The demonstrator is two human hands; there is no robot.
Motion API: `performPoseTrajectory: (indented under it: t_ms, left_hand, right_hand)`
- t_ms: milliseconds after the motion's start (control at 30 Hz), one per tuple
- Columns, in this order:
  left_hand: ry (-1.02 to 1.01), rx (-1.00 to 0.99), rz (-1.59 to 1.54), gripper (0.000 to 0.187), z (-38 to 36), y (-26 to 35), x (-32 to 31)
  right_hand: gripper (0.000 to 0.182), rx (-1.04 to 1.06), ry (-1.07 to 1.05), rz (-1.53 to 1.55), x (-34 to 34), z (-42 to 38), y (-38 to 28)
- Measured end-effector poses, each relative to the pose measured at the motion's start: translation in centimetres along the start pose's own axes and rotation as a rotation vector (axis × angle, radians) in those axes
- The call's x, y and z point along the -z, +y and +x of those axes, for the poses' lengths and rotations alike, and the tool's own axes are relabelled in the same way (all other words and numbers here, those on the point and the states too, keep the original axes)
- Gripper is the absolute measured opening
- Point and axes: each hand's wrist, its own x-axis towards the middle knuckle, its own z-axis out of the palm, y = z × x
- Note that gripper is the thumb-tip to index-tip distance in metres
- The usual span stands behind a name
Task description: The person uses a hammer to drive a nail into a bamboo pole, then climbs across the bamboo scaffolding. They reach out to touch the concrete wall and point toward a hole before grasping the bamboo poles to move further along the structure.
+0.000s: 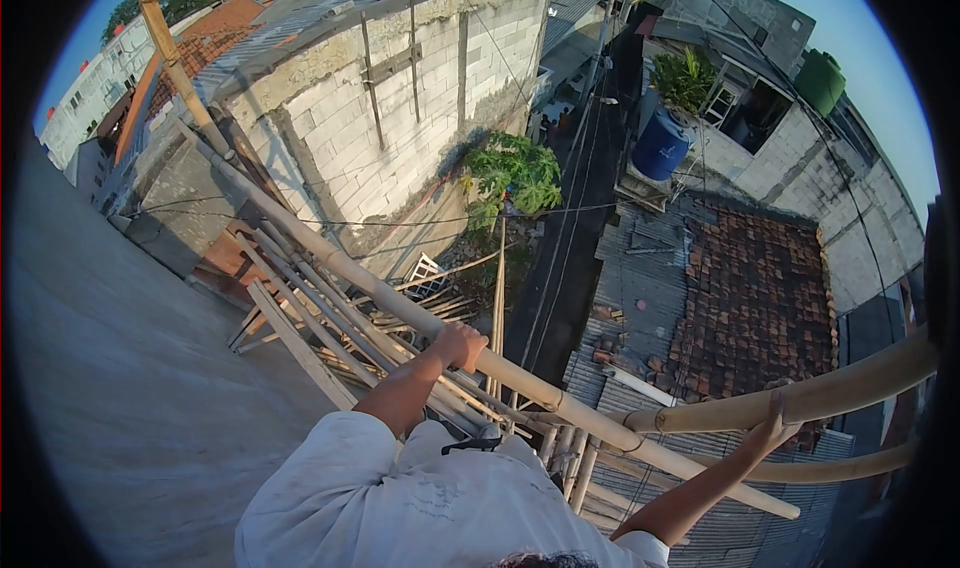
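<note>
My left hand is closed over a long bamboo pole that slants from the upper left to the lower right. Off to the right, my right hand wraps a second, thicker-looking bamboo pole from below, its fingers partly hidden behind the pole. The two poles cross near a tie. Below my left arm lie several loose bamboo poles and a wooden plank. My white shirt fills the bottom of the view.
A grey wall rises close on the left. Far below runs a narrow dark alley. Tiled and corrugated roofs lie at the right, with a blue water tank beyond. Thin cables cross the drop. A block wall stands opposite.
</note>
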Motion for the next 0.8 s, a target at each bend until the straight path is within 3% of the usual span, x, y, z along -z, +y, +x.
performPoseTrajectory:
  t_ms: [33, 233, 800]
  left_hand:
    - [0.0, 0.0, 0.001, 0.055, 0.01, -0.01, -0.03]
    - [0.011, 0.002, 0.0, 0.053, -0.14, 0.04, 0.0]
    - [0.036, -0.001, -0.01, 0.051, -0.09, -0.09, -0.21]
  right_hand:
    - [0.037, -0.02, 0.009, 0.06, -0.23, -0.05, -0.26]
    - [0.045, -0.025, 0.059, 0.015, -0.26, -0.17, -0.12]
    - [0.042, -0.024, 0.06, -0.012, -0.47, -0.41, -0.74]
